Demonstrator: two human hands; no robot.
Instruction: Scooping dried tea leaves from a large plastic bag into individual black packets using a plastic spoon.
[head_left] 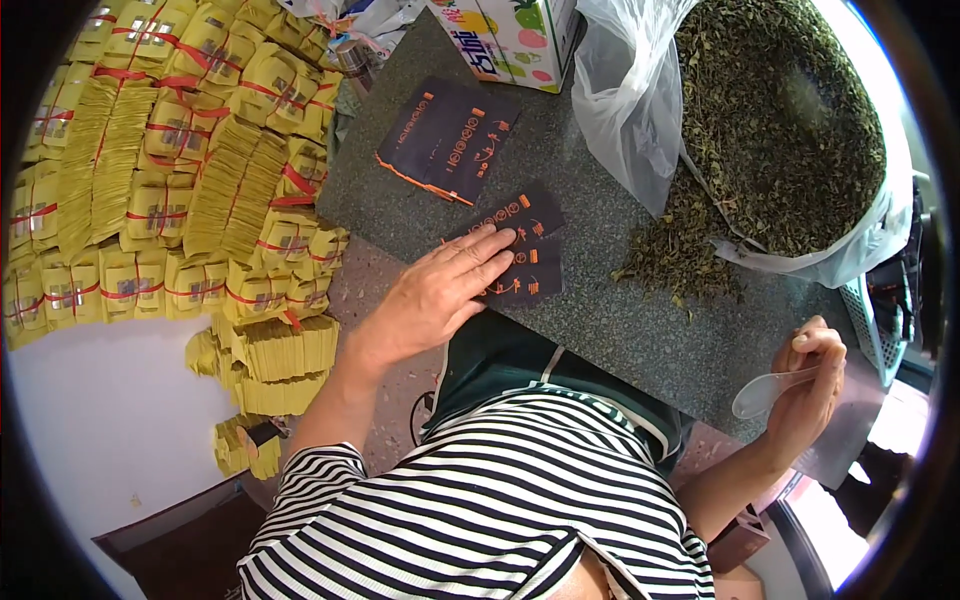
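Note:
My left hand [437, 288] lies flat at the table's near edge, fingers stretched over dark paper packets [544, 262] with orange print. Part of these packets is hidden under the fingers. Farther off, a stack of similar dark packets [440, 135] rests on the table, orange showing along its near edge. On the right, my right hand [812, 385] is closed round the handle of a clear plastic spoon [762, 397], held off the table's near right side. The spoon's bowl looks bare.
A big clear plastic bag [632, 120] holds dried, crumbled leaves [785, 130]; some leaves are spilled [690, 245] beside it. A colourful carton [515, 45] stands at the back. Red-tied bundles of yellow packets [160, 140] are piled left of the grey speckled table [610, 340].

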